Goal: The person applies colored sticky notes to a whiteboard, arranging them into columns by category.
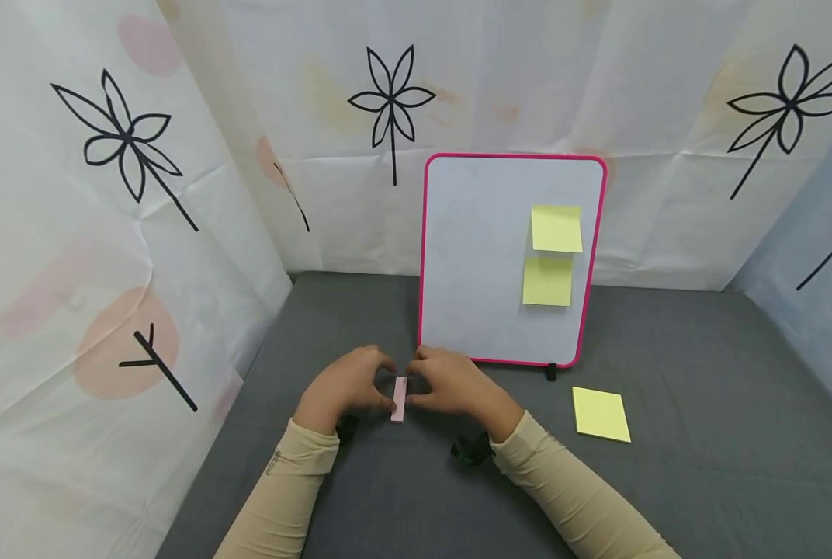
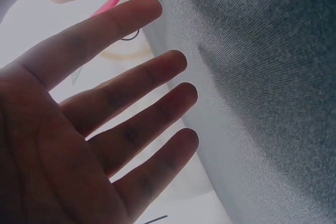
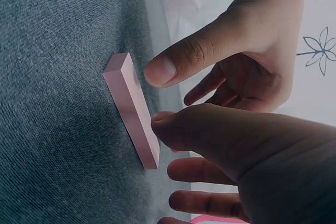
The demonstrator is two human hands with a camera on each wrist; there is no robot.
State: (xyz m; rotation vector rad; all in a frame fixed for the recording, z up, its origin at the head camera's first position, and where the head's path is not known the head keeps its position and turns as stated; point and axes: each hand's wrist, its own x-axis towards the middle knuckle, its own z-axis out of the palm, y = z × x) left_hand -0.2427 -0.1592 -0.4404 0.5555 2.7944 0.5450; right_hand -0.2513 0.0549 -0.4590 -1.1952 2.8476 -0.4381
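Note:
A narrow pink block (image 1: 399,400), perhaps a slim pad of sticky notes, lies lengthwise on the dark grey cloth between both hands. On its left is my left hand (image 1: 349,388), the thumb tip close to the block; in the left wrist view its fingers (image 2: 131,85) are straight and spread. My right hand (image 1: 454,388) hovers on the other side, fingers loosely bent. In the right wrist view, both thumb tips stand right by the pink block (image 3: 134,111), and neither hand closes round it.
Behind the hands stands a whiteboard (image 1: 486,256) with a pink frame. Two yellow sticky notes, an upper one (image 1: 556,229) and a lower one (image 1: 547,281), hang on its right side. A yellow sticky-note pad (image 1: 601,414) lies on the cloth at right. Patterned white curtains (image 1: 248,93) enclose the table.

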